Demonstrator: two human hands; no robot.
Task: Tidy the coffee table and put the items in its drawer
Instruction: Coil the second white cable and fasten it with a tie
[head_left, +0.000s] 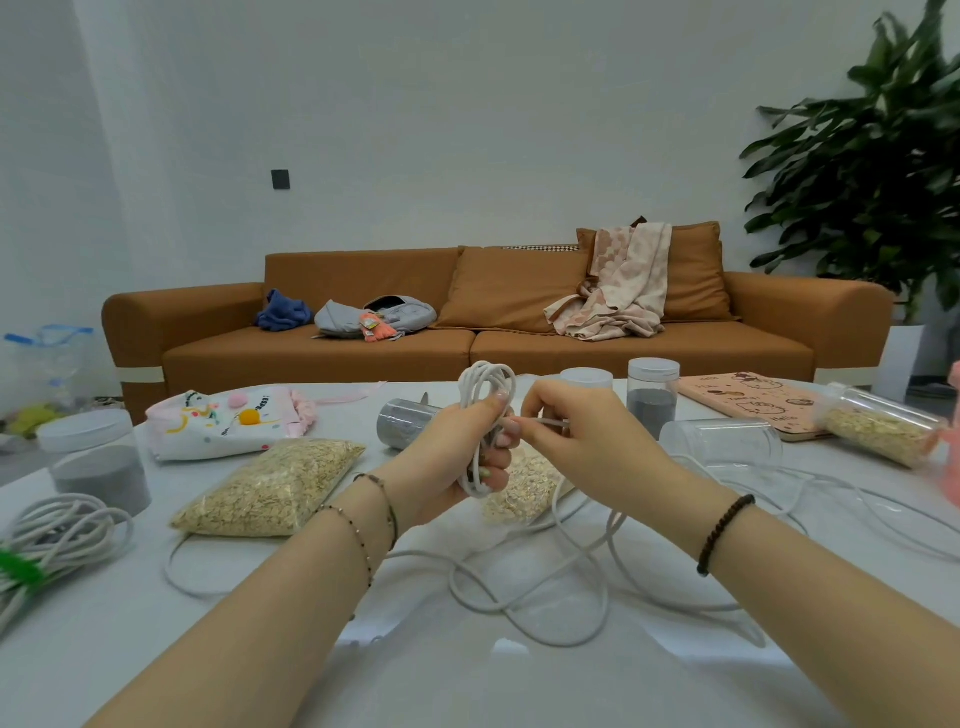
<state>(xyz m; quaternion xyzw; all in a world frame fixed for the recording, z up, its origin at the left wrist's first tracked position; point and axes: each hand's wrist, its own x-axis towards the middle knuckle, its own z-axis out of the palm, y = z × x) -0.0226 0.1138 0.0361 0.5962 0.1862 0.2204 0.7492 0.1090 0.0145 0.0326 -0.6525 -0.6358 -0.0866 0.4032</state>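
Observation:
My left hand (457, 457) grips a coiled bundle of white cable (485, 387) upright above the white coffee table (467, 675). My right hand (576, 431) pinches a strand of the same cable just to the right of the bundle. The loose remainder of the cable (545, 592) trails in loops over the table in front of me. A bag of oats (270, 488) lies left of my hands. A second oat bag (524, 488) is partly hidden behind my left hand.
Another coiled white cable with a green tie (52, 540) lies at the left edge. Grey-filled jars (98, 462) (652, 395), a lying clear jar (722, 441), an oat-filled jar (878, 426), a printed pouch (223, 421) and a pink board (753, 402) stand around. A brown sofa (519, 322) is behind.

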